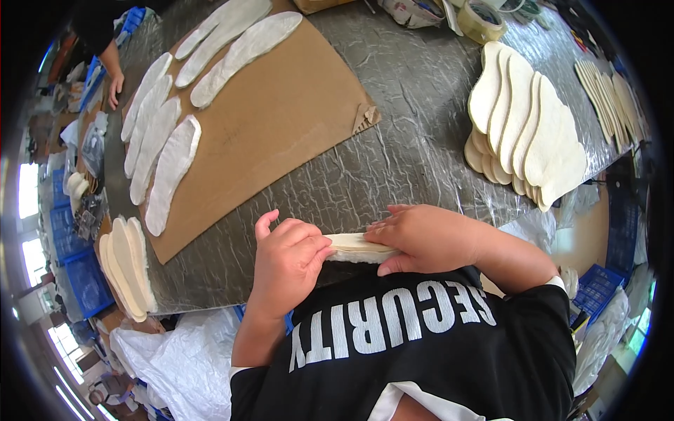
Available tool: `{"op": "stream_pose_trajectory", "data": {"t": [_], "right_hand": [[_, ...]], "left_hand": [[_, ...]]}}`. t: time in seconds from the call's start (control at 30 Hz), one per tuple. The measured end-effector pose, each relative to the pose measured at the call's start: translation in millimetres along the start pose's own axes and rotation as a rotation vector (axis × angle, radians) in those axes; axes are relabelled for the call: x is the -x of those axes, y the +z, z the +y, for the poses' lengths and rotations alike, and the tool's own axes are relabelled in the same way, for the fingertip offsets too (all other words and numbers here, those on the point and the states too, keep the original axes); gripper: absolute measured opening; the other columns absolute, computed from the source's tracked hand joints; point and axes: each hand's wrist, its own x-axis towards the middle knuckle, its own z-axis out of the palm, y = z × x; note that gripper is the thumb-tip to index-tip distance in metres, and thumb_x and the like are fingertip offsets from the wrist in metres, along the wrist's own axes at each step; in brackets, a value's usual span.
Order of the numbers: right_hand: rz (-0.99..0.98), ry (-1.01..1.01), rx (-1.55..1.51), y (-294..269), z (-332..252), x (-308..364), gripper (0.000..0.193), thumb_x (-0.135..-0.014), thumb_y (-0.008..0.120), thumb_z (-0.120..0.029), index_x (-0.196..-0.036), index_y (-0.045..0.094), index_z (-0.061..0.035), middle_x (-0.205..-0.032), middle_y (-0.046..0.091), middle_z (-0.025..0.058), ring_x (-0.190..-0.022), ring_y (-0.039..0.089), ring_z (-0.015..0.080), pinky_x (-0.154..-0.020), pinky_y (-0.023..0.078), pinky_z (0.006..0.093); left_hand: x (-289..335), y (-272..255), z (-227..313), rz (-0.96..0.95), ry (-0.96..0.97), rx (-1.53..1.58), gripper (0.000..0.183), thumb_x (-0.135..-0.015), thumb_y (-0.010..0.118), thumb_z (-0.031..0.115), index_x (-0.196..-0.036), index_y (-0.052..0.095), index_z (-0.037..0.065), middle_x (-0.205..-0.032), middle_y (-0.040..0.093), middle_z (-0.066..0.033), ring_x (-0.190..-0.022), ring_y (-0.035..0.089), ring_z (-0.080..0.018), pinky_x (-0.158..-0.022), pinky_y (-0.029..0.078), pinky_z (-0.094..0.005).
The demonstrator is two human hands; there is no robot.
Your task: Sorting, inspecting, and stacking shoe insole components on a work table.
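Note:
Between my two hands, close to my body at the table's near edge, is a cream shoe insole (362,243) with a white fluffy underside. My left hand (289,254) pinches its left end between thumb and fingers. Over the right end lies my right hand (418,237), its fingers on top and the thumb along the near edge; it covers that end. Beyond, several white fluffy insoles (172,175) lie spread on a brown cardboard sheet (281,133). To the right, a fanned stack of cream insoles (523,119) rests on the table.
The table (414,154) has a wrinkled dark plastic cover. Another insole pile (126,266) sits at its left corner, and more insoles (611,102) lie at the far right. A tape roll (483,21) stands at the back. Another person's hand (116,88) shows at upper left.

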Motion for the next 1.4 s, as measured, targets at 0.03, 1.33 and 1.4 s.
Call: {"op": "stream_pose_trajectory", "data": {"t": [0.03,1.33,1.4], "right_hand": [[0.088,-0.036,0.049,5,0,0,0.042,-0.091,0.061,-0.031,-0.118,0.059,0.0015,-0.097,0.068,0.0205,-0.096,0.064,0.0376,-0.106,0.039,0.0472],[0.446,0.107,0.726,49,18,13,0.039,-0.071,0.074,-0.023,-0.103,0.064,-0.0045,-0.132,0.057,0.0172,-0.124,0.054,0.0303,-0.106,0.038,0.0507],[0.445,0.095,0.742,48,15,5,0.041,-0.071,0.075,-0.025,-0.105,0.064,-0.0047,-0.137,0.053,0.0184,-0.127,0.050,0.0330,-0.108,0.034,0.0525]], "left_hand": [[1,1,0,0.006,0.013,0.002,0.009,-0.073,0.075,0.012,-0.079,0.069,0.009,-0.081,0.064,0.0000,-0.082,0.061,-0.0194,-0.095,0.034,-0.0483],[2,87,2,0.314,0.370,-0.172,0.013,-0.073,0.061,0.018,-0.079,0.061,0.007,-0.078,0.054,-0.0030,-0.077,0.054,-0.0204,-0.072,0.042,-0.0357],[4,94,1,0.307,0.339,-0.182,0.013,-0.073,0.062,0.019,-0.079,0.060,0.007,-0.078,0.053,-0.0033,-0.077,0.053,-0.0211,-0.072,0.042,-0.0358]]}}
